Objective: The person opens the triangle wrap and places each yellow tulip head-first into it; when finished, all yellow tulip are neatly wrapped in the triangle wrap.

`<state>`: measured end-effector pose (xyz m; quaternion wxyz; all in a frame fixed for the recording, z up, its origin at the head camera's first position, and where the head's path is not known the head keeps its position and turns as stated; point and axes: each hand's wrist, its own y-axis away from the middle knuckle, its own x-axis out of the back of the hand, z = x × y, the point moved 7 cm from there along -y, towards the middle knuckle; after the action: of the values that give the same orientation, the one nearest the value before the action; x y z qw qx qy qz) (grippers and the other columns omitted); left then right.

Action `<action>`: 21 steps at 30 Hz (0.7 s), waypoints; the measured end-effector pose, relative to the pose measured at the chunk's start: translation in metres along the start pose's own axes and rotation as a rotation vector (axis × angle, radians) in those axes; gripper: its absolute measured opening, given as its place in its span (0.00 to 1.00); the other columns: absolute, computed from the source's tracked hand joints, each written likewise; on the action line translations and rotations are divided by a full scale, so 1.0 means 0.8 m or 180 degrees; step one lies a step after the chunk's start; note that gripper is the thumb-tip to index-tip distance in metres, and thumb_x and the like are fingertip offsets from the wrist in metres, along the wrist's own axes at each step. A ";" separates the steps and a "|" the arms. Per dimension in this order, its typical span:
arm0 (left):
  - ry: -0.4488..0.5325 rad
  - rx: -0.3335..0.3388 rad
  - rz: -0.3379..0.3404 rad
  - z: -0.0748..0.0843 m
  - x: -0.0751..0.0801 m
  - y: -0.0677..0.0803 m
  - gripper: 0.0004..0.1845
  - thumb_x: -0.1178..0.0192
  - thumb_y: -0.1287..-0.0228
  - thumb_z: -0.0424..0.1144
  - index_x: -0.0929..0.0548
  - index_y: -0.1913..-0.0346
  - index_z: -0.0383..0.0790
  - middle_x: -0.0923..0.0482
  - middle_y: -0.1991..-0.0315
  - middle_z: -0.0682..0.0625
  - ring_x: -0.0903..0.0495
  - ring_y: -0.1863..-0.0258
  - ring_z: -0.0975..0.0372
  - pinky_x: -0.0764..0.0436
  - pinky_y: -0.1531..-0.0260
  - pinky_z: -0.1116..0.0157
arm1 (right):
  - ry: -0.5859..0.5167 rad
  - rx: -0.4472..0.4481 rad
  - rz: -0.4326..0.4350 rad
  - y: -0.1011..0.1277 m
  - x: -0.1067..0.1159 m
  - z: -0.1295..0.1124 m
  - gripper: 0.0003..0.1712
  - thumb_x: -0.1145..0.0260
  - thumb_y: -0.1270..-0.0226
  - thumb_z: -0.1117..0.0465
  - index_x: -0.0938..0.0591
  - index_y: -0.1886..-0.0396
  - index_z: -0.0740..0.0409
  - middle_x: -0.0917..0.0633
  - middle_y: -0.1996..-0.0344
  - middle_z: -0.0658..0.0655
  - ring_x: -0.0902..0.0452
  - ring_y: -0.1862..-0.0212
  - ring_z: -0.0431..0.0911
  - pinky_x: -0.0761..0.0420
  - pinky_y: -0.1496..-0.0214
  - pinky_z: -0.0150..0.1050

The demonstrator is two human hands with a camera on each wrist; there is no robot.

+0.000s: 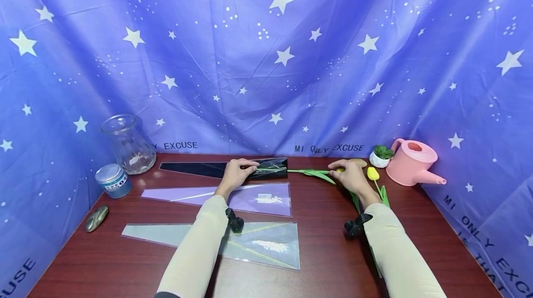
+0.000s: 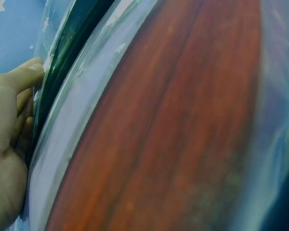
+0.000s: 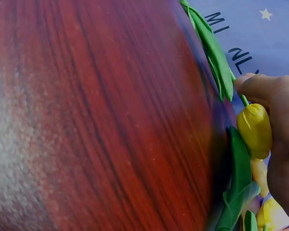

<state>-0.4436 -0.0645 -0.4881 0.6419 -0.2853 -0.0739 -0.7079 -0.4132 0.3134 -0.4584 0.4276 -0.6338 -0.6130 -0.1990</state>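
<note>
Between finger and thumb, my right hand (image 1: 350, 176) pinches the stem of an artificial yellow tulip (image 3: 254, 131) just below its bloom. The tulip lies sideways, its green leaves (image 1: 318, 174) and stem pointing left, with the stem end inside the wide mouth of a black-backed clear flower sleeve (image 1: 200, 168). My left hand (image 1: 236, 175) holds that sleeve at its middle, thumb on the clear film in the left wrist view. Nearer me lie a purple sleeve (image 1: 245, 198) and a grey-green sleeve (image 1: 275, 238). Another yellow tulip (image 1: 373, 173) lies beside my right wrist.
A glass vase (image 1: 133, 150), a lidded jar with blue contents (image 1: 114, 181) and a dark stone (image 1: 97, 218) stand along the left side. At the back right are a small potted succulent (image 1: 381, 155) and a pink watering can (image 1: 410, 164). A starry curtain (image 1: 250, 57) encloses the table.
</note>
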 end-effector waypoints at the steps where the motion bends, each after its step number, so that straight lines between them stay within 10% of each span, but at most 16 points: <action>1: 0.0005 -0.0004 0.0004 0.000 0.000 0.000 0.08 0.30 0.33 0.39 0.06 0.54 0.51 0.10 0.48 0.49 0.16 0.40 0.52 0.21 0.36 0.52 | 0.0046 0.0066 -0.0005 0.000 -0.001 -0.002 0.08 0.27 0.35 0.66 0.09 0.56 0.60 0.10 0.55 0.63 0.19 0.64 0.54 0.23 0.57 0.44; 8: -0.0014 -0.0010 -0.0014 -0.001 -0.001 0.000 0.08 0.31 0.32 0.39 0.06 0.53 0.51 0.11 0.47 0.49 0.16 0.41 0.52 0.20 0.37 0.52 | 0.0174 0.0304 0.0053 0.001 0.001 -0.010 0.03 0.27 0.36 0.67 0.08 0.64 0.59 0.09 0.61 0.60 0.18 0.49 0.60 0.24 0.41 0.57; 21: -0.0081 -0.0039 0.0005 0.003 -0.004 -0.002 0.07 0.30 0.32 0.38 0.06 0.54 0.49 0.10 0.49 0.48 0.16 0.41 0.53 0.21 0.36 0.54 | -0.0156 0.0191 0.0041 -0.009 -0.001 -0.036 0.03 0.28 0.34 0.66 0.09 0.62 0.59 0.10 0.59 0.61 0.20 0.48 0.58 0.25 0.42 0.52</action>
<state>-0.4445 -0.0605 -0.4871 0.6397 -0.2982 -0.0774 -0.7041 -0.4120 0.2893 -0.4411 0.4326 -0.6293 -0.6249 -0.1622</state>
